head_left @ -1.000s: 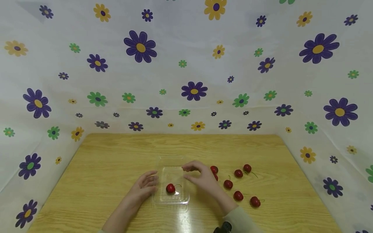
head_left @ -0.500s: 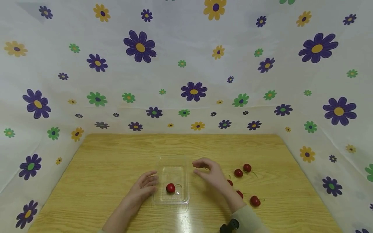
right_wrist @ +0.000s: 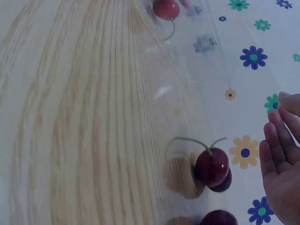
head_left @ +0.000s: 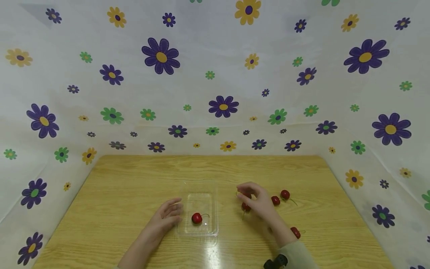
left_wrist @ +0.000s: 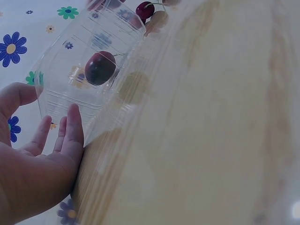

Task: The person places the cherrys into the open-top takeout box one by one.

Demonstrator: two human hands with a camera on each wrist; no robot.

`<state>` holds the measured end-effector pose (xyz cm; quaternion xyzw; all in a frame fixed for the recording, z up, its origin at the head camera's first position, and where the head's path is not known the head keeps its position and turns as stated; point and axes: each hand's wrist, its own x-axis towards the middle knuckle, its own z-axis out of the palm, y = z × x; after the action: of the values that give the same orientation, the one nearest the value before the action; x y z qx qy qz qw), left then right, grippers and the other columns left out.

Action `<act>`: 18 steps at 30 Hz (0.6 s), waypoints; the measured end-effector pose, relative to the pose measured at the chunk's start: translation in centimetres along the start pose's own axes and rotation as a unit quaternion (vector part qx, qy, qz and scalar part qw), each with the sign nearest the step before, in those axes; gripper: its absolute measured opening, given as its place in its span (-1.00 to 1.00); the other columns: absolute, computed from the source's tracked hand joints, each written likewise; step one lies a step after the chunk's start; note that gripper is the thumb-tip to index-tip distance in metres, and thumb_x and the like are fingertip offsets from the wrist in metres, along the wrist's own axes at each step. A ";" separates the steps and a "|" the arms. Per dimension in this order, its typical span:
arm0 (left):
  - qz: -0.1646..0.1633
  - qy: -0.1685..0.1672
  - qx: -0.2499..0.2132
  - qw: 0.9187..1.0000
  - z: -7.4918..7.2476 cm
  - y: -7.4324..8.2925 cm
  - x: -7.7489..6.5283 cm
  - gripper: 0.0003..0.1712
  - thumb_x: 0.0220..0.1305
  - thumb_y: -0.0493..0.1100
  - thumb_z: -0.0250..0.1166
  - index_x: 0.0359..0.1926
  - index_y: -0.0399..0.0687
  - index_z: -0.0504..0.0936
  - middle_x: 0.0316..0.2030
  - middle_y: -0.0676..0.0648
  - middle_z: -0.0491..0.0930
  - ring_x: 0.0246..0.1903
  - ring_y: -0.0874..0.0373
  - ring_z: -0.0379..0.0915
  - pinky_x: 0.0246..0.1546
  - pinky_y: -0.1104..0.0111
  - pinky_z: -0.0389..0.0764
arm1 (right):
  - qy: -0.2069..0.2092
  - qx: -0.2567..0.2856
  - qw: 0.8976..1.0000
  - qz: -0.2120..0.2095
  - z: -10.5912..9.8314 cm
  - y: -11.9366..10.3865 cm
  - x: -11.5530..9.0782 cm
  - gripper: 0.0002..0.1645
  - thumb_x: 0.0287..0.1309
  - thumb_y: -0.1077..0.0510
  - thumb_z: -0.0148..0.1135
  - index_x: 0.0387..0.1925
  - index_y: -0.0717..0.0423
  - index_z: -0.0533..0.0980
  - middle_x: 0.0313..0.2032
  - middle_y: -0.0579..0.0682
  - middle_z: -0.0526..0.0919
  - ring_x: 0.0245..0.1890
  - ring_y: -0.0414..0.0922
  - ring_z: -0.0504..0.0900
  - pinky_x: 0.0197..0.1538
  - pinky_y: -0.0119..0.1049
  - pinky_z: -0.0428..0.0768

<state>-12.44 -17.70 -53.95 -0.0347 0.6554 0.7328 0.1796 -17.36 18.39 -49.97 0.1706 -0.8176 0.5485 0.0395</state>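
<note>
A clear plastic container (head_left: 198, 234) stands on the table, and one red cherry (head_left: 196, 218) with a stem lies in it. My left hand (head_left: 162, 219) is at the container's left side, relaxed fingers right at the wall; the left wrist view shows those fingertips (left_wrist: 74, 112) against the clear plastic. Over the loose cherries to the right hovers my right hand (head_left: 258, 201), thumb and forefinger apart with a cherry (head_left: 246, 206) just below them. Another cherry behind it is partly hidden by the fingers. In the right wrist view that hand (right_wrist: 286, 164) shows nothing between its fingers.
Farther right lie two cherries (head_left: 284, 194) close together, and another cherry (head_left: 295, 232) sits nearer, partly behind the right forearm. The wooden table (head_left: 134, 172) is enclosed by a flower-print cloth (head_left: 191, 82) at the back and sides.
My right hand has moved right from the container's edge to above the cherries, covering some with the hand and forearm. The left hand, container and cherry inside stay where they were.
</note>
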 end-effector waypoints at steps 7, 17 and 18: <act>-0.002 0.005 0.003 1.000 0.2 -0.2 0.1 -0.17 0.36 -0.36 0.33 0.58 -0.16 0.24 0.50 -0.30 0.31 0.36 0.07 0.38 0.16 0.49 0.53 | 0.019 -0.025 0.999 0.021 -1.7 0.7 -0.8 -0.69 0.37 0.27 0.39 0.09 0.28 0.67 -0.02 0.16 0.78 -0.03 -0.28 0.69 0.22 -0.34 0.60; 0.006 0.002 0.006 1.000 0.4 -0.3 -0.1 -0.17 0.37 -0.36 0.32 0.59 -0.20 0.21 0.49 -0.33 0.31 0.36 0.05 0.38 0.15 0.49 0.53 | 0.057 -0.032 0.997 0.052 -3.8 1.2 -1.8 -0.72 0.36 0.25 0.40 0.07 0.22 0.69 0.00 0.18 0.79 -0.04 -0.34 0.69 0.08 -0.43 0.63; 0.005 0.002 0.006 1.000 0.4 -0.3 -0.1 -0.17 0.38 -0.35 0.32 0.59 -0.19 0.21 0.48 -0.32 0.31 0.36 0.05 0.38 0.15 0.48 0.53 | 0.059 -0.032 0.996 0.060 -4.0 1.3 -1.9 -0.71 0.37 0.23 0.41 0.07 0.22 0.69 0.01 0.18 0.79 -0.05 -0.37 0.68 0.04 -0.43 0.63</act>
<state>-12.15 -17.29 -54.18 -0.0320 0.6604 0.7297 0.1744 -16.48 22.93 -50.04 0.0867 -0.8398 0.5326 0.0603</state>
